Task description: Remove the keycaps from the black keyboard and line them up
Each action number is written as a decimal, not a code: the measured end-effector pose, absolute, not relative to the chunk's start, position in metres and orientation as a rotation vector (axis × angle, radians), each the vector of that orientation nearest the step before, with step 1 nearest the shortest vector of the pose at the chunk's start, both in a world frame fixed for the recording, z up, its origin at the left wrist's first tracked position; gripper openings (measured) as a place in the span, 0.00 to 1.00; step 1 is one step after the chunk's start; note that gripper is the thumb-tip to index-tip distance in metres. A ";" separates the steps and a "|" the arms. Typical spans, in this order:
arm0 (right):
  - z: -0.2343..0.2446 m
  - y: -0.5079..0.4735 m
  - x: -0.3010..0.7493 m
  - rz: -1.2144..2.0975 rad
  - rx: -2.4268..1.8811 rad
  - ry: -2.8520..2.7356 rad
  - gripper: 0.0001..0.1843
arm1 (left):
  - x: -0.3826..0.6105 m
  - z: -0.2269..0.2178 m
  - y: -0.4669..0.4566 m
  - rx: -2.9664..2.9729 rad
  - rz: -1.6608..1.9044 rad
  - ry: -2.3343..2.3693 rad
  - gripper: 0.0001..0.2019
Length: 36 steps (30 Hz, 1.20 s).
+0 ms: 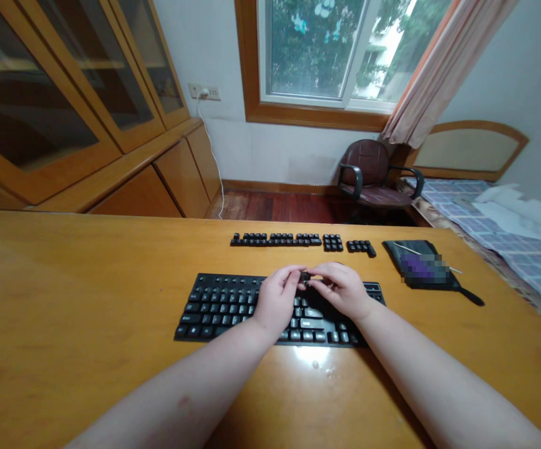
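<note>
A black keyboard [226,309] lies flat on the table in front of me, with keys in place on its left and lower parts. Over its upper right half, my left hand [276,300] and my right hand [344,290] meet at the fingertips. Pinched between them is a small black keycap [304,276], partly covered by the fingers. My hands and forearms hide part of the keyboard. Beyond it, loose black keycaps [282,240] stand in neat rows and small groups.
Right of the keycaps lies a black pouch [394,254] with a strap and a thin white stick [408,249] on top. The wooden table [73,312] fills the foreground. Past its far edge are an office chair [368,165], a bed [467,199] and a cabinet [153,140].
</note>
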State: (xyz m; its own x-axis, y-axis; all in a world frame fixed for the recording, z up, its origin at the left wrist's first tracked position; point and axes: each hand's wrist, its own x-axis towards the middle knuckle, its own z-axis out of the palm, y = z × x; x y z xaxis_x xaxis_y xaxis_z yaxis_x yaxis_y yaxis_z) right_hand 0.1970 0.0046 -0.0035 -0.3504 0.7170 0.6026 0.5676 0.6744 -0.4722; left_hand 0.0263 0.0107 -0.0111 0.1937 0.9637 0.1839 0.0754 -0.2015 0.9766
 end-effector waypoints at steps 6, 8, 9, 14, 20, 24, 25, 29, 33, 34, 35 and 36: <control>-0.005 0.009 0.201 0.245 -1.179 -1.934 0.08 | 0.029 -0.023 0.012 1.548 1.159 1.026 0.14; -0.005 0.009 0.200 0.271 -1.164 -1.961 0.10 | 0.029 -0.023 0.013 1.566 1.160 1.049 0.12; -0.005 0.009 0.200 0.282 -1.153 -1.975 0.11 | 0.028 -0.022 0.013 1.574 1.164 1.061 0.12; -0.006 0.009 0.200 0.275 -1.148 -2.008 0.11 | 0.028 -0.018 0.011 1.657 1.164 1.093 0.11; -0.010 0.017 0.200 0.101 -1.702 -1.958 0.12 | 0.028 -0.016 0.009 1.674 1.210 1.166 0.11; -0.013 0.024 0.201 0.095 -2.101 -1.971 0.13 | 0.027 -0.012 0.008 1.733 1.174 1.148 0.08; -0.013 0.025 0.201 0.097 -2.157 -1.976 0.13 | 0.027 -0.011 0.008 1.747 1.165 1.142 0.08; -0.012 0.027 0.201 0.122 -2.264 -2.006 0.13 | 0.027 -0.009 0.007 1.764 1.142 1.136 0.07; -0.012 0.027 0.202 0.090 -2.240 -2.000 0.12 | 0.027 -0.009 0.008 1.767 1.124 1.130 0.07; -0.012 0.028 0.202 0.076 -2.227 -1.998 0.12 | 0.027 -0.009 0.008 1.768 1.121 1.127 0.07; -0.012 0.028 0.202 0.066 -2.217 -1.997 0.12 | 0.026 -0.009 0.008 1.770 1.119 1.123 0.07; -0.012 0.028 0.202 0.061 -2.208 -2.001 0.12 | 0.026 -0.009 0.008 1.771 1.118 1.121 0.07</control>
State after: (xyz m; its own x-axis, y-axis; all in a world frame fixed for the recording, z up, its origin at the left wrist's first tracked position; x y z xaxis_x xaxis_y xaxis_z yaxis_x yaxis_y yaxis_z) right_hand 0.2021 0.0276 -0.0116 0.1035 0.9915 0.0782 0.9850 -0.0913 -0.1465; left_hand 0.0263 0.0079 -0.0089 0.2356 0.9317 0.2765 0.2787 -0.3373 0.8992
